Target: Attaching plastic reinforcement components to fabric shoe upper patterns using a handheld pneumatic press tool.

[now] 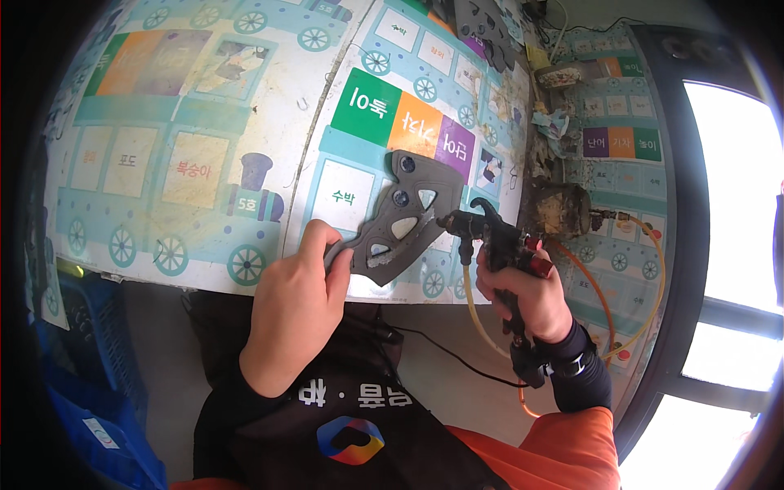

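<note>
A curved dark grey foam piece [435, 174] with several cutouts and two round dark spots lies over the worktable [322, 98]. My left hand [294, 314] pinches its lower left end between thumb and fingers, near the table's front edge. To the right, my right hand [539, 302] is wrapped around the handle of a black spray gun [498, 237] with red knobs. The gun's nozzle points left at the foam piece, close to its right edge. A pale hose [468, 294] hangs down from the front of the gun.
More grey foam pieces [487, 33] lie at the table's far edge. Right of the table sits a grimy pot [563, 209] with a yellowish hose [660, 269] and an orange hose [600, 294]. Blue crates [114, 437] stand lower left. A dark-framed glass door [653, 245] is at far right.
</note>
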`<state>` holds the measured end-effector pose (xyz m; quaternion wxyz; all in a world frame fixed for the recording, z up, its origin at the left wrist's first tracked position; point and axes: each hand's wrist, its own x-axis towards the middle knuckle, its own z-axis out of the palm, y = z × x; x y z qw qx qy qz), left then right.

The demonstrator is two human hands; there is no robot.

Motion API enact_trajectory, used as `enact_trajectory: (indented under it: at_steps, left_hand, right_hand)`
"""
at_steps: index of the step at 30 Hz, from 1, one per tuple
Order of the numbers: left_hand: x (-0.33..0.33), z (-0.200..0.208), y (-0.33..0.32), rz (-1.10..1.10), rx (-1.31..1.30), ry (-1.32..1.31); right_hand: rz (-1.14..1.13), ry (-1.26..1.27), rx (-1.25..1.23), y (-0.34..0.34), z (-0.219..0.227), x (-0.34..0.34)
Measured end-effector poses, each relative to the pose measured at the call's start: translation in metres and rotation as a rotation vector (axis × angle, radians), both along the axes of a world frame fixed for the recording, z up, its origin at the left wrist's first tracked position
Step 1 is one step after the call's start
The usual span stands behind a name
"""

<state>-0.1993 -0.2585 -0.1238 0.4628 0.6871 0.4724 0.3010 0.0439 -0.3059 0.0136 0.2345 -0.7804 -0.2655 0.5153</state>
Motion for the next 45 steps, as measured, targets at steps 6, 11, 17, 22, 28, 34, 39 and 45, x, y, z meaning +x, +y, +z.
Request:
enact_trajectory:
  at_steps: [6,11,17,22,28,34,39,45]
  left_hand:
    - [0.0,-0.002,-0.001,0.014,0.006,-0.014]
    - [0.0,-0.002,0.0,0.015,0.007,-0.017]
    - [0.0,-0.001,0.001,0.009,-0.019,-0.02]
    - [-0.001,-0.002,0.001,0.007,-0.019,-0.023]
    - [-0.002,0.0,0.003,-0.039,-0.019,-0.001]
    - [-0.004,0.001,0.003,-0.039,-0.018,-0.002]
    - [-0.004,0.0,0.003,-0.047,-0.022,-0.012]
    - [-0.004,0.001,0.003,-0.057,-0.043,-0.007]
  right_hand:
    - [0.017,-0.019,0.021,-0.001,-0.004,0.014]
    - [0.064,-0.041,0.1,0.001,-0.008,0.018]
    - [0.019,-0.018,0.09,0.008,-0.009,0.016]
    - [-0.021,0.002,0.081,0.014,-0.009,0.01]
    - [0.002,-0.002,0.069,0.021,-0.008,0.005]
    - [-0.013,-0.016,0.083,0.025,-0.01,-0.003]
    - [-0.001,-0.007,0.054,0.027,-0.009,-0.004]
    - [0.009,0.015,0.054,0.029,-0.011,-0.007]
